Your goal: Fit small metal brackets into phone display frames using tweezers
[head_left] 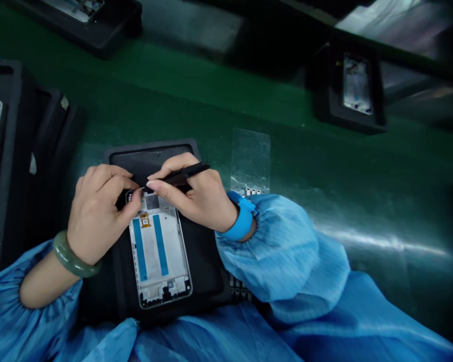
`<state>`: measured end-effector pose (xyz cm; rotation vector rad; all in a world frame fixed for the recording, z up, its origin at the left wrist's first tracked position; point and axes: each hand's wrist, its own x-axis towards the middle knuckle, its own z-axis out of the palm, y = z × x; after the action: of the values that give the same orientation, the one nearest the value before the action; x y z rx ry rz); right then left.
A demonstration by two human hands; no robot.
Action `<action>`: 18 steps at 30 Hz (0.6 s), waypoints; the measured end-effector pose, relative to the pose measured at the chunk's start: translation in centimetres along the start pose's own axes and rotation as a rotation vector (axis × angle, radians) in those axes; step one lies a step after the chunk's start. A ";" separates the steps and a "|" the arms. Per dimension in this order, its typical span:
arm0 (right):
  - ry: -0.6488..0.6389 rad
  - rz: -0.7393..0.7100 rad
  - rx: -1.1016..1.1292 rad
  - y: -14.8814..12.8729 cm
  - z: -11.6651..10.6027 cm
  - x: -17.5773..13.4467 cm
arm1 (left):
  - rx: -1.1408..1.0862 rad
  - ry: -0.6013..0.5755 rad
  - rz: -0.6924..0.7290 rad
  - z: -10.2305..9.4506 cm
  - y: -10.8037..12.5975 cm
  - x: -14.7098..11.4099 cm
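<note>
Slim black pen-like tool (189, 172) gripped in right hand (194, 193), centre of frame; thumb and forefinger closed about it, its tip mostly hidden by the fingers. Left hand (101, 206), left of centre, bent over the upper-left corner of a silver-white rectangular phone frame (150, 254); thumb and forefinger brought near each other, but whether anything is pinched cannot be told. Phone frame seen lower centre, slightly tilted in the view, laid on a black rectangular tray (207, 266); two blue strips (160, 246) carried lengthwise on its face. Blue band (243, 221) worn on right wrist, green bangle (66, 256) on left. Clear plastic sheet (251, 156) laid on the green tabletop (343, 196), right of the tray. At upper right, another silver phone frame (357, 84) held in a black box-shaped holder (328, 103).
</note>
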<state>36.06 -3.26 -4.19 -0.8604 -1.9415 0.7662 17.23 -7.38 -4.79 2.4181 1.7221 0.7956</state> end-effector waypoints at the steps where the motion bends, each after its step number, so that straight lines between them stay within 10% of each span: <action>1: 0.009 0.053 0.044 0.0 0.0 0.0 | -0.002 -0.001 0.001 0.0 -0.1 0.0; 18: 0.066 0.221 0.284 0.6 0.2 0.1 | 0.026 -0.052 0.015 -0.3 -0.2 -0.1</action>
<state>35.98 -2.88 -4.67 -0.9197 -1.6463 1.1004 16.91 -7.50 -4.63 2.4485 1.7081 0.7103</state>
